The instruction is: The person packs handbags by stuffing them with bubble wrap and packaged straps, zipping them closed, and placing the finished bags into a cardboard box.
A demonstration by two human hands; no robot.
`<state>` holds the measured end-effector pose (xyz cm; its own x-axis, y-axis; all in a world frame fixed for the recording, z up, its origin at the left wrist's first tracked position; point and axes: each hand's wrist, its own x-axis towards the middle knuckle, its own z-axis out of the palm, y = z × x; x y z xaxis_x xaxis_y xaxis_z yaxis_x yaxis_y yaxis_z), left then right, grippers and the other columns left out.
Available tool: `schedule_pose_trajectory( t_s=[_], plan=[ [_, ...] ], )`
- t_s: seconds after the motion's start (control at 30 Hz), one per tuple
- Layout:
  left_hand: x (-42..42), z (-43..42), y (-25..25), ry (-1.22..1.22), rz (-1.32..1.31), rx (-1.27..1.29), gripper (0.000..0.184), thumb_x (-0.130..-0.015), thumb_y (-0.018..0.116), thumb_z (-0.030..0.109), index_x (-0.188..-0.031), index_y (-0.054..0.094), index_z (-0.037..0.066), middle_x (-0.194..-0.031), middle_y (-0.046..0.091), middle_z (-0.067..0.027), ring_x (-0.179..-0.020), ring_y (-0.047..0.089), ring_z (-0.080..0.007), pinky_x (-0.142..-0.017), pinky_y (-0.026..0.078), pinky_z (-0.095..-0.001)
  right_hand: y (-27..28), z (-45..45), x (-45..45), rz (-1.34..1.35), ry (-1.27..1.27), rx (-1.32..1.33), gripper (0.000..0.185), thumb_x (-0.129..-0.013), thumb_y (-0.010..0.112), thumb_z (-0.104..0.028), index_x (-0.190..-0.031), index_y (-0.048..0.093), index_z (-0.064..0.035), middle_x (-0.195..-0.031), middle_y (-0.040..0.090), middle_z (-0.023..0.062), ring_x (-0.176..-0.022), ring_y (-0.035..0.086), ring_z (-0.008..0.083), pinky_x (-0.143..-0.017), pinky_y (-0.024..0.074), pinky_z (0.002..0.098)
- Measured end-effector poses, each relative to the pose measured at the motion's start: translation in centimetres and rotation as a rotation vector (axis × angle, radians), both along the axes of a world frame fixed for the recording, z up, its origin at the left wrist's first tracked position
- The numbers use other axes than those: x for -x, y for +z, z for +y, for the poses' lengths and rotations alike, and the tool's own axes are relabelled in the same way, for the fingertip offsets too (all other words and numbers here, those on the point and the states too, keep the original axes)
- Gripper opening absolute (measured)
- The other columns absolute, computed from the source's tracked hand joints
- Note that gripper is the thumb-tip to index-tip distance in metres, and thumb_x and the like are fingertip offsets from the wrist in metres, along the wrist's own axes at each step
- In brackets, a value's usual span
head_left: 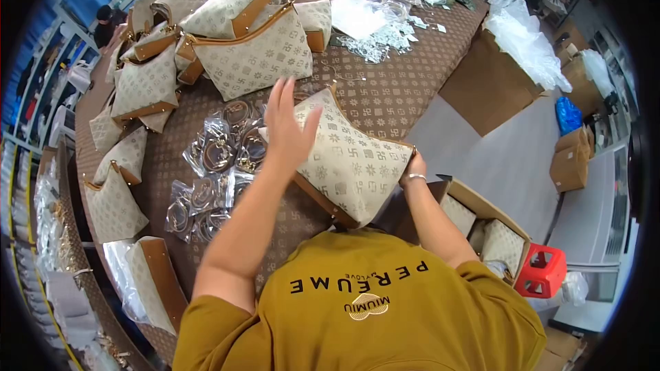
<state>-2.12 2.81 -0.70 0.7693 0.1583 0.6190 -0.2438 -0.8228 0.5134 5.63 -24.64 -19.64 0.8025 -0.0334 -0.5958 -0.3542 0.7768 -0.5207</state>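
Note:
In front of me a cream patterned handbag (357, 168) with tan trim lies tilted at the table's edge. My right hand (415, 165), with a band at the wrist, grips its right upper corner; the fingertips are partly hidden behind the bag. My left hand (289, 124) is raised over the bag's left side with fingers stretched out, holding nothing. Whether its palm touches the bag I cannot tell. To the left of that hand lie plastic-wrapped rolled straps (220, 151) with metal rings. Behind it leans another cream handbag (254, 55) with a tan top edge.
More handbags are heaped (148, 86) at the back left of the brown patterned table (405, 86). Clear plastic packets and small tags (378, 45) lie at the back. At right stand cardboard boxes (485, 82) and a red stool (541, 271). A box of bags (526, 237) is beside my right arm.

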Motion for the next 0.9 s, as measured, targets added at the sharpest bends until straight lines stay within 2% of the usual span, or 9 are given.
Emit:
schedule_pose_trajectory(
  t_s=[0.07,0.17,0.23,0.3,0.43,0.6,0.73,0.8,0.9],
  plan=[
    [6.2,-2.0,-1.2,0.185,0.136,0.055,0.074,-0.079,0.064,0.027,-0.133,0.023,-0.003,-0.137,0.026,-0.0236,-0.127,0.024,-0.0391,-0.104,0.019,-0.0461,-2.0,-1.9,-0.3,0.002,0.030,-0.008,0.030,-0.088,0.044,-0.019,-0.103,0.056,0.0042,-0.105,0.060,0.0154,-0.093,0.059,0.0267,-0.084,0.0468,0.0389],
    [11.3,-3.1,-8.0,0.437,0.411,0.363,0.075,-0.082,0.061,0.031,-0.136,0.019,0.002,-0.136,0.031,-0.0168,-0.126,0.029,-0.0295,-0.102,0.025,-0.0419,4.2,-4.9,-0.7,-0.544,0.700,1.446,0.050,-0.089,0.046,-0.028,-0.129,0.039,0.0020,-0.128,0.046,0.0175,-0.118,0.045,0.0286,-0.100,0.0340,0.0368],
    [11.4,-3.8,-7.2,0.389,0.502,0.692,0.073,-0.083,0.060,0.033,-0.137,0.020,0.005,-0.135,0.033,-0.0141,-0.125,0.030,-0.0273,-0.099,0.027,-0.0413,16.5,-3.4,-2.9,-0.867,0.552,1.356,0.055,-0.091,0.042,-0.022,-0.137,0.023,0.0012,-0.142,0.027,0.0170,-0.132,0.026,0.0272,-0.108,0.0203,0.0357],
    [10.7,-4.3,-5.9,0.225,0.608,1.338,0.070,-0.084,0.058,0.037,-0.138,0.021,0.011,-0.134,0.035,-0.0087,-0.122,0.033,-0.0228,-0.093,0.032,-0.0401,27.4,-4.6,-4.4,-1.220,0.090,1.235,0.039,-0.092,0.041,-0.022,-0.124,0.037,-0.0005,-0.123,0.042,0.0138,-0.113,0.040,0.0238,-0.095,0.0304,0.0327],
    [9.7,-4.2,-5.1,0.212,0.658,1.355,0.066,-0.085,0.056,0.038,-0.138,0.023,0.017,-0.131,0.040,-0.0030,-0.119,0.035,-0.0181,-0.083,0.036,-0.0383,28.9,0.5,-3.0,-1.497,-0.557,1.276,0.041,-0.092,0.039,-0.026,-0.126,0.040,-0.0035,-0.114,0.049,0.0160,-0.110,0.044,0.0274,-0.097,0.0290,0.0393],
    [9.6,-4.7,-5.1,0.187,0.556,1.474,0.076,-0.084,0.062,0.029,-0.138,0.016,0.002,-0.130,0.040,-0.0133,-0.118,0.039,-0.0230,-0.099,0.031,-0.0330,10.0,13.6,1.2,-1.751,0.917,1.582,0.044,-0.092,0.036,-0.032,-0.128,0.043,-0.0071,-0.103,0.057,0.0187,-0.106,0.048,0.0320,-0.100,0.0273,0.0475],
    [8.5,-4.9,-4.9,0.274,0.613,1.538,0.074,-0.082,0.063,0.030,-0.136,0.020,0.002,-0.128,0.042,-0.0124,-0.116,0.041,-0.0234,-0.097,0.034,-0.0338,14.1,13.5,-1.0,-1.510,1.461,1.406,0.049,-0.092,0.035,-0.035,-0.133,0.036,-0.0082,-0.116,0.052,0.0225,-0.114,0.042,0.0392,-0.102,0.0209,0.0521],
    [8.5,-5.5,-4.4,0.333,0.628,1.480,0.075,-0.081,0.064,0.031,-0.135,0.022,0.003,-0.126,0.042,-0.0127,-0.116,0.041,-0.0238,-0.096,0.035,-0.0346,19.6,13.4,-2.0,-1.606,1.552,1.727,0.050,-0.092,0.036,-0.037,-0.134,0.035,-0.0092,-0.117,0.052,0.0212,-0.114,0.042,0.0411,-0.100,0.0259,0.0504],
    [9.1,-5.5,-4.7,0.323,0.611,1.491,0.075,-0.079,0.065,0.032,-0.134,0.023,0.003,-0.126,0.043,-0.0131,-0.115,0.042,-0.0242,-0.095,0.036,-0.0352,30.9,11.6,-1.8,-1.740,0.716,1.695,0.035,-0.087,0.042,-0.015,-0.121,0.046,-0.0061,-0.116,0.051,0.0186,-0.110,0.045,0.0364,-0.097,0.0353,0.0423]
  ],
)
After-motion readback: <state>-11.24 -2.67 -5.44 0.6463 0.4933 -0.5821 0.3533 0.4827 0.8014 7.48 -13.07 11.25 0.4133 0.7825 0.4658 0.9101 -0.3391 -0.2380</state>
